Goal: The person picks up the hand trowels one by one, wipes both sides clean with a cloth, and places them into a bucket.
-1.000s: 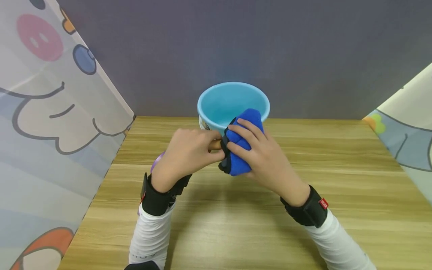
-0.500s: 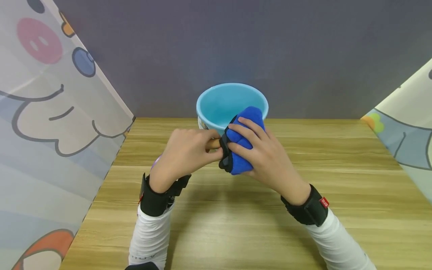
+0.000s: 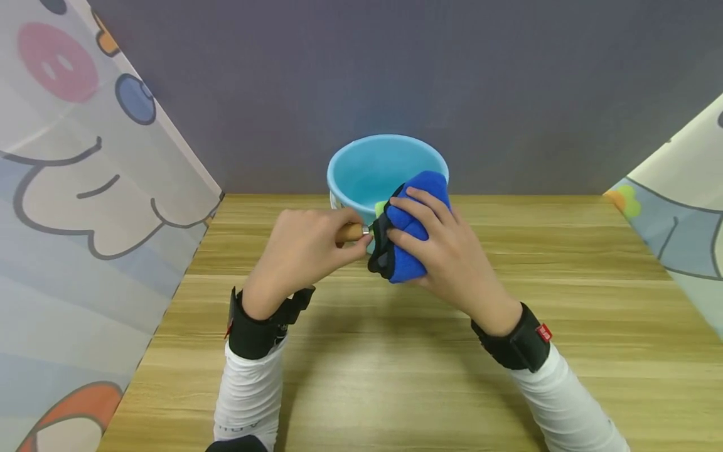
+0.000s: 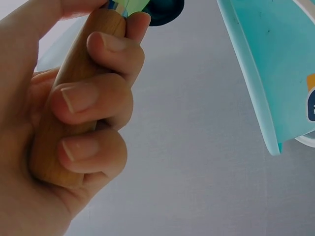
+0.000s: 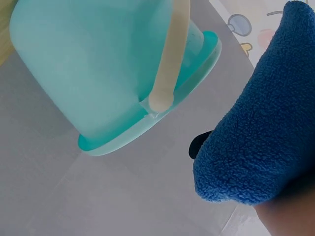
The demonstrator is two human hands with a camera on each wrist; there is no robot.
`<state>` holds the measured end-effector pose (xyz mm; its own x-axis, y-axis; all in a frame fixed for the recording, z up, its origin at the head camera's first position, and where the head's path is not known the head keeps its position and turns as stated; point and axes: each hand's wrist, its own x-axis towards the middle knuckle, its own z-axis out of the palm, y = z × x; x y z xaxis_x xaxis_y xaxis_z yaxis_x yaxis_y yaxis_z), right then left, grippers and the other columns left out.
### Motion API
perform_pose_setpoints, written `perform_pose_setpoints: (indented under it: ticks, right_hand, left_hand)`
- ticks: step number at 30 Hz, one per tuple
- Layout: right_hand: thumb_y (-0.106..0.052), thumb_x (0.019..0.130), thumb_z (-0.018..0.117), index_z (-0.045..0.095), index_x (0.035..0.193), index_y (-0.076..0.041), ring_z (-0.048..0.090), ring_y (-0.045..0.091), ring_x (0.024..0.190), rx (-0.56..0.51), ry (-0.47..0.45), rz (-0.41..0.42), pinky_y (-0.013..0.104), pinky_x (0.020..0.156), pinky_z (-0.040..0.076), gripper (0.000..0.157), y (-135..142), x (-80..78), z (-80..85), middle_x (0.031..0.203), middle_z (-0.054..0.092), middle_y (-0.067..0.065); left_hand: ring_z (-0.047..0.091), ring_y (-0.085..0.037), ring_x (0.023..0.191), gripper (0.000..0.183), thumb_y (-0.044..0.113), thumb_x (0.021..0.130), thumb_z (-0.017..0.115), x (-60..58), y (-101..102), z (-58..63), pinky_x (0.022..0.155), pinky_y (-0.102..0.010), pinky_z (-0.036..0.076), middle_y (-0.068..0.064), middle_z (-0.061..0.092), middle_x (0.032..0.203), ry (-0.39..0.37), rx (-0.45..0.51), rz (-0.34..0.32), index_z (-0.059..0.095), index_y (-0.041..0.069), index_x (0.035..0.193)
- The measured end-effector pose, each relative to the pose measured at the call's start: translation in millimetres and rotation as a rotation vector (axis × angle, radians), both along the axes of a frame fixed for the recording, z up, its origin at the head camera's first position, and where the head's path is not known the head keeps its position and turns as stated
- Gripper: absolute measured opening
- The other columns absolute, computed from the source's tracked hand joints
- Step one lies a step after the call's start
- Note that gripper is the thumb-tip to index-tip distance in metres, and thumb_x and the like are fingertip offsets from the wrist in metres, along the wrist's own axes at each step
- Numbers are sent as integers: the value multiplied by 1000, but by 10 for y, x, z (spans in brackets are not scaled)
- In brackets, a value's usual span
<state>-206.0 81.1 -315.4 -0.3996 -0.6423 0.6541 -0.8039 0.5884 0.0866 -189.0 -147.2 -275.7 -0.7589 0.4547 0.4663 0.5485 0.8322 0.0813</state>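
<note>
My left hand (image 3: pixel 307 248) grips the wooden handle (image 4: pixel 71 103) of a tool, its fingers curled round it. A metal collar and part of a light green head (image 3: pixel 380 208) show beyond the handle; the rest is behind the cloth, so I cannot tell the tool's kind. In my right hand (image 3: pixel 460 260) is a bunched blue cloth (image 5: pixel 261 118) with black edging, wrapped about the tool's head end. Both hands meet above the table, just in front of a light blue bucket (image 3: pixel 390 164), and the cloth overlaps its rim in the head view.
A pale carrying handle (image 5: pixel 170 59) is fixed to the bucket's side. The wooden table (image 3: pixel 361 389) meets a grey wall (image 3: pixel 508 94) behind the bucket. Cartoon-printed panels (image 3: pixel 73 188) stand at both sides.
My left hand has drawn slightly left and the cloth slightly up and right. The metal collar and light green part now show between them. A purple thing by the left wrist has gone from sight.
</note>
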Motion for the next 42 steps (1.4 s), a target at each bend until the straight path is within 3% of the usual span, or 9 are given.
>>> perform_pose_setpoints:
  ticks: [22,29,42]
  right_hand:
    - [-28,51,94,64,105,-6,44,41,127,-177,-102,60,66,100,42,66,100,-90,24,133,53,24]
    - [-21,48,95,63,106,-5,45,42,125,-211,-159,28,66,98,44,68,137,-108,15,134,51,24]
    - [-18,58,90,57,110,-7,51,45,118,-271,-278,-1,68,91,48,62,190,-100,38,133,48,27]
  left_hand:
    - [48,-10,46,22,39,83,64,23,-33,41,40,-29,32,5,53,50,38,56,14,69,18,81]
    - [48,-10,46,22,39,82,64,53,-49,63,40,-28,32,5,55,50,27,75,21,70,18,83]
    - [45,-8,45,18,39,82,64,74,-79,70,41,-26,29,7,51,50,43,97,14,68,22,80]
